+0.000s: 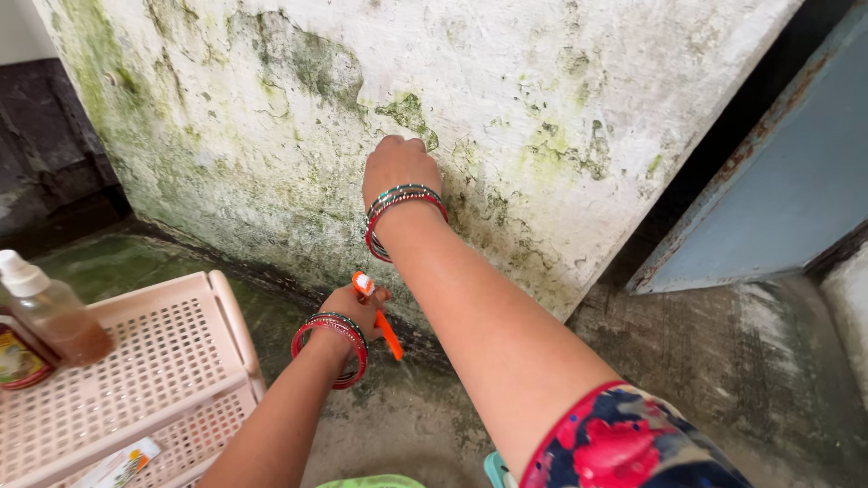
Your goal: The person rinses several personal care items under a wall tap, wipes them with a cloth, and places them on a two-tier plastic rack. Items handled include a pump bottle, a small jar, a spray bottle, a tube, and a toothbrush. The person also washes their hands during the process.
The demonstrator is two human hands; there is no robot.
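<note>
My right hand (398, 164) reaches out to a white wall (542, 81) stained with green mould, its fingers curled against the surface; whether it holds anything is hidden. Red and green bangles (402, 212) ring that wrist. Lower down, my left hand (354, 312) is closed on an orange-handled brush (384, 325) near the wall's base, the brush angled downward. Red bangles (333, 348) sit on that wrist too.
A pink perforated plastic rack (154, 380) stands at the lower left, bearing a clear bottle (50, 312) of brown liquid and a small tube (122, 465). A grey-blue door (787, 181) leans open at the right. The concrete floor (723, 361) is damp and stained.
</note>
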